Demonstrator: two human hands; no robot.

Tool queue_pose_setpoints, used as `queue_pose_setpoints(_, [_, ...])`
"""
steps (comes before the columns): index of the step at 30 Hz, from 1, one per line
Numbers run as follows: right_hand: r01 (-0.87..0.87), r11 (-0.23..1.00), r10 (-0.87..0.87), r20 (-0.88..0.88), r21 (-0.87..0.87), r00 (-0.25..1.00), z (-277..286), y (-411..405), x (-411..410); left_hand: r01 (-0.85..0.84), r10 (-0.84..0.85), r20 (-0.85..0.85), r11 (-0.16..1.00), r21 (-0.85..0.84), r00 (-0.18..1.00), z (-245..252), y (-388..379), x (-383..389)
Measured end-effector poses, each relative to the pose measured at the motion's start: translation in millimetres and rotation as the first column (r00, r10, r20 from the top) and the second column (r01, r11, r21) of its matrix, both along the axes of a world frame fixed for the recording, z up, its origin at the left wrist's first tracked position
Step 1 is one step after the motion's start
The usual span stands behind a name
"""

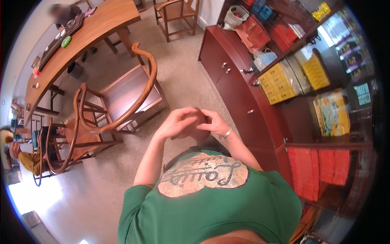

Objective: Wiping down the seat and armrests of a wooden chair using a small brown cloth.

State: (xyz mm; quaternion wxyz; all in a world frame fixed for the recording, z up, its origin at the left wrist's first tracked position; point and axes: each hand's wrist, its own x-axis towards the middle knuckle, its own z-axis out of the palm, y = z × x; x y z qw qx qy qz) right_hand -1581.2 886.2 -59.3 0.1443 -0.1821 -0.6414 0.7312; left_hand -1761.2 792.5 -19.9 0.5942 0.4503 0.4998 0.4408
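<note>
My left hand (pixel 177 122) and my right hand (pixel 215 122) come together in front of my waist. Between them is a rounded, reddish-brown object (pixel 199 128), partly covered by the fingers and in shadow; its exact kind cannot be made out. The left fingers curve over its far side, while the right thumb and fingers bend around the other side. A silver-coloured bangle (pixel 225 133) circles my right wrist. Both hands are above the speckled floor, close to my green shirt (pixel 210 210).
Wooden armchairs (pixel 131 91) with curved backs stand at left. Beyond them is a long wooden table (pixel 112 15) bearing a dark tray (pixel 58 45); a person (pixel 68 13) sits behind it. Another person (pixel 30 160) is at far left. A dark red cabinet (pixel 237 91) with yellow boxes (pixel 278 82) runs along the right.
</note>
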Motion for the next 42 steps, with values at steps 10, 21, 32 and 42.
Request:
queue_pose_setpoints(10, [-0.086, 0.958, 0.056, -0.118, -0.274, 0.991, 11.8, 157.3, -42.2, -0.254, 0.256, 0.106, 0.967, -0.034, 0.961, -8.7, 89.6, -28.7])
queue_pose_setpoints(21, [-0.073, 0.980, 0.047, 0.137, 0.184, 0.989, -5.4, 248.2, -67.8, -0.315, 0.322, 0.083, 0.945, -0.085, 0.943, -25.2, 207.3, -68.1])
queue_pose_setpoints(32, [0.294, 0.949, -0.305, 0.088, 0.113, 0.948, -0.8, 372.1, -206.0, -0.778, 0.771, 0.145, 0.628, -0.011, 0.620, -94.2, 355.6, -163.7])
queue_pose_setpoints(42, [0.045, 0.877, -0.076, 0.047, 0.478, 0.996, 25.5, 466.2, -339.2, -0.645, 0.694, -0.071, 0.698, 0.312, 0.716, -21.7, 459.3, -288.6])
